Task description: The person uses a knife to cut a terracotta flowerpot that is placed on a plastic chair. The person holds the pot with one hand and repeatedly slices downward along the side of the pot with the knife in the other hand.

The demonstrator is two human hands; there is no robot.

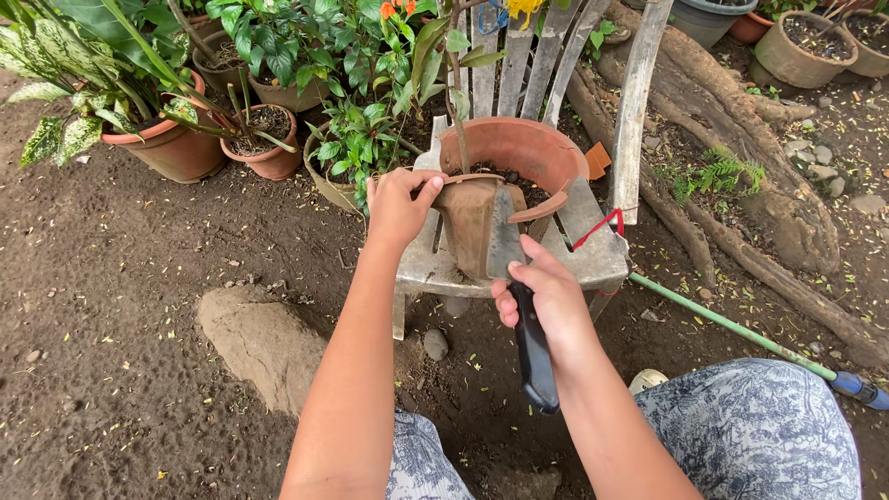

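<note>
Broken clay pot [505,153] tipped on the wooden chair [593,255]. Left hand [400,206] clamped on the loose shard [468,227] at the pot's front. Right hand [546,296] fisted round the knife [519,296], blade flat against that shard. Best: short, controlled strokes, away from fingers.

Knife blade [505,243] tip is disappearing behind the broken pot shard [468,231], so contact can't be judged. Right hand [546,296] is covering the upper part of the black handle [534,356]. Left hand [400,206] fingertips are curling over the shard's rim, hiding its left edge. Chair [602,255] back slats are running off the top edge. Green hose [732,326] is exiting the right edge. Both forearms are getting cut off at the bottom.
</note>
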